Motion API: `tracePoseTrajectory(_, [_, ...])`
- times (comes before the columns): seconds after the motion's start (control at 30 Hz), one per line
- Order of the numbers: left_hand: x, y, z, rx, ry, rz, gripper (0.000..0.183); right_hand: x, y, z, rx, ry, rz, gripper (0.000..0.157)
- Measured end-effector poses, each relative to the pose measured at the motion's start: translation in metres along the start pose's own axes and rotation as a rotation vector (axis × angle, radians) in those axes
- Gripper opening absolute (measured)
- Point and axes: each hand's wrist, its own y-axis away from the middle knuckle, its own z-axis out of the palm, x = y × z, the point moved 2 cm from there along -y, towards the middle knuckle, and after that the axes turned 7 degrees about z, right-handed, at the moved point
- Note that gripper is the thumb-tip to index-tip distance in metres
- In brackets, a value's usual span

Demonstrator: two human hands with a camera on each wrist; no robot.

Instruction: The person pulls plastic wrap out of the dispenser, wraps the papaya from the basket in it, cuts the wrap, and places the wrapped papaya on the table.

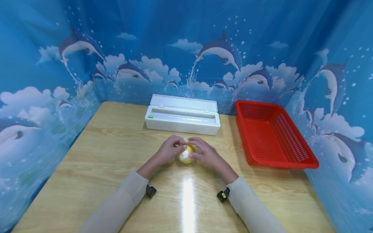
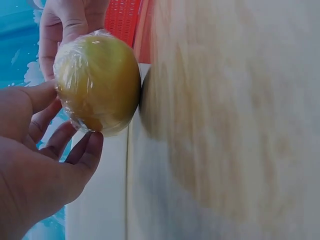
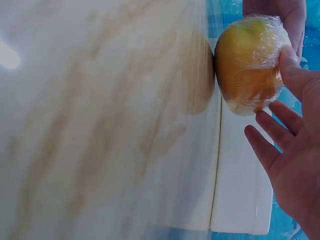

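Note:
A yellow-orange fruit [image 1: 186, 157], round and wrapped in clear cling film, sits on the table between both hands. In the left wrist view the film on the fruit [image 2: 107, 85] is crinkled and bunched toward the top and the hand side. My left hand [image 1: 170, 149] holds it from the left, thumb and fingertips on the film. From the right, my right hand [image 1: 207, 155] holds it too; the right wrist view shows its thumb against the wrapped fruit [image 3: 246, 67] and a fingertip at its lower edge, other fingers spread.
Behind the hands, a long white box [image 1: 183, 125] stands with its lid raised and a small green tab [image 1: 150, 116] at its left end. A red plastic basket [image 1: 256, 139] is to the right. A blue dolphin-print curtain [image 1: 175, 32] surrounds the wooden table [image 1: 99, 155].

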Motion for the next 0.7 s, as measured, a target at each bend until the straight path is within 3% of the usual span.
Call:
tracePoseTrajectory(0.27, [0.0023, -0.0020, 0.0009, 0.012, -0.028, -0.037, 0.004, 0.0002, 0.0023, -0.0041, -0.027, -0.019, 0.139, 0.059])
tracePoseTrajectory(0.53, [0.0020, -0.0030, 0.0015, 0.024, -0.068, -0.024, 0.009, -0.0027, 0.0004, -0.0007, 0.009, -0.052, 0.114, 0.052])
tracePoseTrajectory(0.7, [0.0017, -0.0027, -0.0014, -0.017, -0.101, -0.003, 0.007, -0.0086, -0.0040, 0.0020, 0.033, -0.082, 0.147, 0.044])
